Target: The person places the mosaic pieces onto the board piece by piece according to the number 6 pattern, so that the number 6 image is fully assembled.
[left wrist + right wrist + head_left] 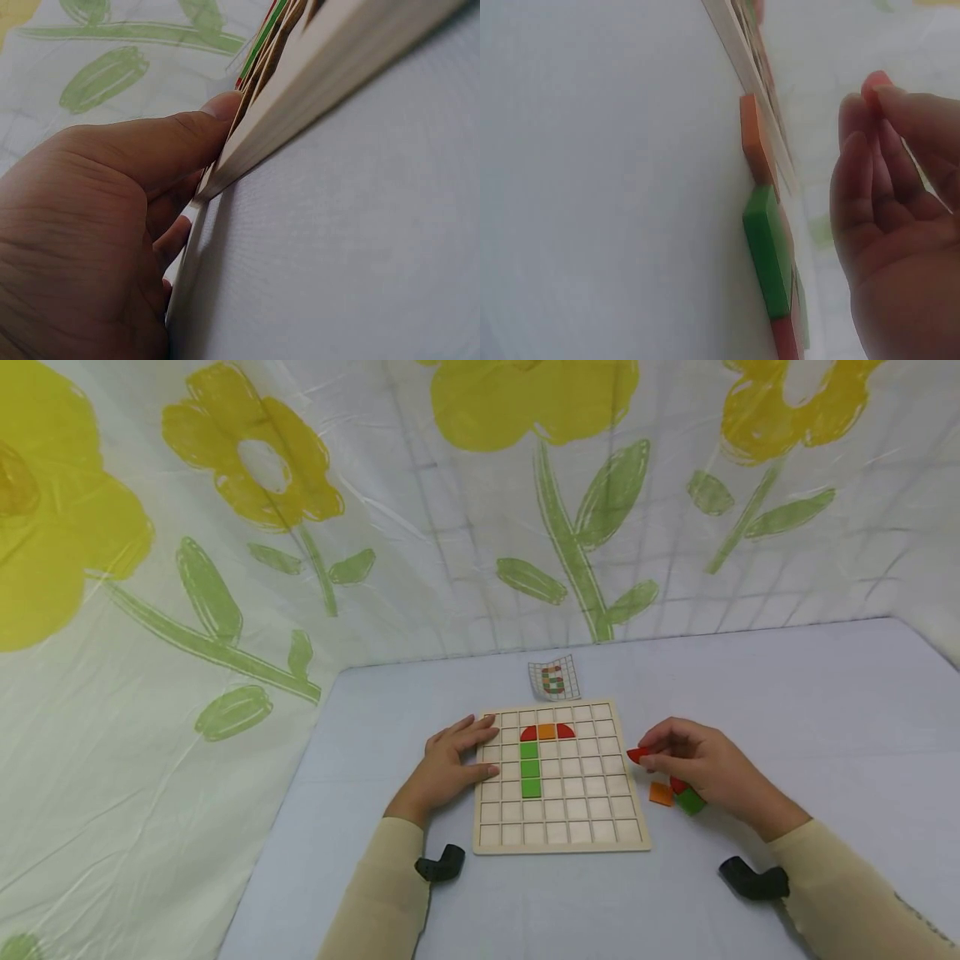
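1. The right hand (701, 768) pinches a red piece (635, 755) between thumb and fingertips, raised off the table (570, 910).
2. Just left of that pinch lies the gridded board (557, 811).
3. Nearer the person than the pinch, an orange square (661, 794), a second red piece (678, 785) and a green block (691, 802) lie close together.
4. The left hand (448, 766) rests on the board's left edge, fingers apart, gripping nothing.
5. Between both hands, green squares (530, 768) run in a column on the board.
6. Beyond both hands sits a patterned card (555, 679).
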Demonstrator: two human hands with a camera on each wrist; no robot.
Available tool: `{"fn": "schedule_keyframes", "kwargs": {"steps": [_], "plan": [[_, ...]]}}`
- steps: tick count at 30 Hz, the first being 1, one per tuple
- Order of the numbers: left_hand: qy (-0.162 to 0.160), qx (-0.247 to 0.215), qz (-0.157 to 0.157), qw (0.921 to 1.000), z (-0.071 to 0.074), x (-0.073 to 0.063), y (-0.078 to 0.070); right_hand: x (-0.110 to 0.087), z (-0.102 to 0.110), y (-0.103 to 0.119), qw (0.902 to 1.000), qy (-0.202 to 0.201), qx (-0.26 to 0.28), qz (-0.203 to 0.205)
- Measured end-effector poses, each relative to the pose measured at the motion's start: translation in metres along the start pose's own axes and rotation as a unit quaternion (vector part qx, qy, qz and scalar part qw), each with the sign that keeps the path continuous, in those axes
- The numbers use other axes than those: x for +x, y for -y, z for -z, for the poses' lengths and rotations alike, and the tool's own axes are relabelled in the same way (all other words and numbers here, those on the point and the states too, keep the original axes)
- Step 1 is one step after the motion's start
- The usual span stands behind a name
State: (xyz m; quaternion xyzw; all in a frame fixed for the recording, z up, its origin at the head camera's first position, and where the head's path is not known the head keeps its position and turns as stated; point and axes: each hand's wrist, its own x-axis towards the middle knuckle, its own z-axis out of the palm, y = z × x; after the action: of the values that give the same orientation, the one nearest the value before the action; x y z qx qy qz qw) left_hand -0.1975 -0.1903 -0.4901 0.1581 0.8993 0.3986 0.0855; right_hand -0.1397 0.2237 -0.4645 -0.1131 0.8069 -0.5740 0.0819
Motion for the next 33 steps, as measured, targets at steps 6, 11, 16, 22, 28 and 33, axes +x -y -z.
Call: {"fn": "schedule_keyframes", "kwargs": {"steps": [6, 11, 16, 22, 28, 33], "plan": [[0.0, -0.002, 0.004, 1.0, 0.0, 0.0, 0.0, -0.002, -0.01, 0.006, 0.9997, 0.01, 0.016, 0.014], [0.002, 0.0, -0.001, 1.0, 0.0, 0.0, -0.001, -0.002, -0.018, 0.01, 0.9994, 0.014, 0.024, 0.022], [0.003, 0.0, 0.003, 1.0, 0.0, 0.0, -0.002, -0.002, -0.026, 0.015, 0.9992, 0.02, 0.03, 0.015], [0.001, -0.003, 0.006, 1.0, 0.0, 0.001, -0.001, -0.003, -0.034, 0.019, 0.9993, 0.024, 0.027, 0.006], [0.0, -0.005, 0.009, 0.9999, -0.001, 0.0, -0.001, -0.005, -0.042, 0.021, 0.9973, 0.041, 0.047, 0.039], [0.0, -0.006, 0.015, 0.9999, 0.0, 0.0, -0.003, -0.005, -0.048, 0.025, 0.9965, 0.051, 0.038, 0.053]]}}
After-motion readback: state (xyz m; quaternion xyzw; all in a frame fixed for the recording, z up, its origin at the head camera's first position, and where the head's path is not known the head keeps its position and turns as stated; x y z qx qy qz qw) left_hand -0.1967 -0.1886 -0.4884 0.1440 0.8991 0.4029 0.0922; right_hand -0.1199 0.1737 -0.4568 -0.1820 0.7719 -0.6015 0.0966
